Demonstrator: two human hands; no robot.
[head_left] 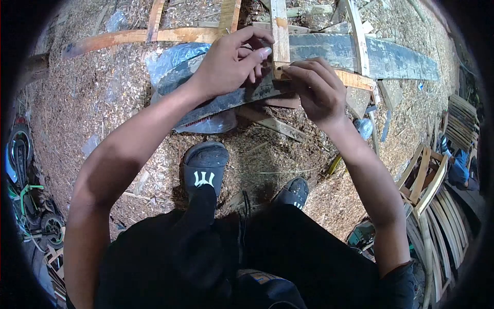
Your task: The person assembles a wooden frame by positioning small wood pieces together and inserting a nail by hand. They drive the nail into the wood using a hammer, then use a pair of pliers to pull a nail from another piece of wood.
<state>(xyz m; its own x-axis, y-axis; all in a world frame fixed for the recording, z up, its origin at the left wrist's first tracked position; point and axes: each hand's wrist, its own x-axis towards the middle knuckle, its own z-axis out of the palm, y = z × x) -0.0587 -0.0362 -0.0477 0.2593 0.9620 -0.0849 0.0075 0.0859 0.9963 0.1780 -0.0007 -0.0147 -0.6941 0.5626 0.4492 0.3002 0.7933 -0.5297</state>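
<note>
My left hand (229, 64) is raised beside the upright wooden slat (280, 38), its thumb and forefinger curved toward each other with a gap between the tips. On the other side of the slat, my right hand (317, 90) has its fingers bent together at the slat's lower end. Whatever those fingers hold, if anything, is too small to make out. The slat meets a curved wooden rail (352, 80) there. Behind and below lie dark weathered boards (321, 47) and a crumpled clear plastic bag (177, 59).
Wood shavings (128, 108) cover the ground around my sandals (205, 167). At the right are a wooden frame (423, 175), stacked curved slats (445, 224) and a person in blue (459, 170). Wheeled items (51, 226) stand at the left edge.
</note>
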